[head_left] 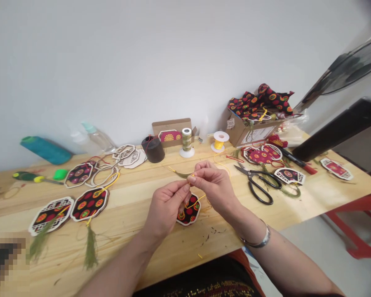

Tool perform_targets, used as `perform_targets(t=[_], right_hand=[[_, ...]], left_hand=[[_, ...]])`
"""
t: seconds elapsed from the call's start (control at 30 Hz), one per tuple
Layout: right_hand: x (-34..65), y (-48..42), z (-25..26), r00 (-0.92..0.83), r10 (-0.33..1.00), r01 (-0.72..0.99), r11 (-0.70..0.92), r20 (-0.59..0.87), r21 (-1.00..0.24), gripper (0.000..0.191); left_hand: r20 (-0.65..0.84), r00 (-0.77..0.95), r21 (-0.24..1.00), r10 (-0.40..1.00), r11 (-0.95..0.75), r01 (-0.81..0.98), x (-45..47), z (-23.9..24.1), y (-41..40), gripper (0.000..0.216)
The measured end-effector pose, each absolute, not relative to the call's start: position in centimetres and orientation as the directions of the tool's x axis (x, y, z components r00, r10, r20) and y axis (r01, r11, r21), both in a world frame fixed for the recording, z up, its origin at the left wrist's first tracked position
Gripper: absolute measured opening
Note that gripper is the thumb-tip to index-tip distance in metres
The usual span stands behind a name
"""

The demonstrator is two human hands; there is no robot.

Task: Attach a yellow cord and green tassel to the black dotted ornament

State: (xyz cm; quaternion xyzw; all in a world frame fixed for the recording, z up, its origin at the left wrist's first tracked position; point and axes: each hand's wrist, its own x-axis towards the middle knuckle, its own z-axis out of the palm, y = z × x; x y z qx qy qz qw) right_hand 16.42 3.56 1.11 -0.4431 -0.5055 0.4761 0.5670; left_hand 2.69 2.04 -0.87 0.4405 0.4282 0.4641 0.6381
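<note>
Over the middle of the table, my left hand (170, 202) and my right hand (212, 185) meet with their fingertips pinched together on a thin yellow cord (200, 201). A strand of olive-green thread (182, 175) sticks out to the left by my right fingertips. Just below the hands lies a black ornament with red and orange flowers and a pale scalloped rim (192, 214), partly hidden by my left hand. From behind my right hand, the cord runs back towards a spool of yellow cord (219, 144). The exact point where the fingers grip is covered.
Black-handled scissors (259, 185) lie right of my right hand. Two tasselled ornaments (89, 205) (51, 215) are at left, near a screwdriver (34, 177) and teal thread cone (46, 149). A cardboard box with fabric (256, 132) stands at the back, beside a black post (336, 128).
</note>
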Motion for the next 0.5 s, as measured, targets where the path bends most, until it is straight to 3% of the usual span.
perform_targets(t=[0.3,0.5], right_hand=[[16.26,3.67,0.92,-0.003,0.99,-0.116,0.137,0.138,-0.984,0.013],[16.88,3.93,0.43,-0.007,0.997,-0.064,0.075,0.076,-0.995,0.021]], left_hand=[[-0.128,0.205,0.961,0.97,0.172,-0.215,2.48,-0.55,2.15,0.019],[-0.162,0.104,0.94,0.981,0.185,-0.287,2.4,-0.04,2.64,0.02]])
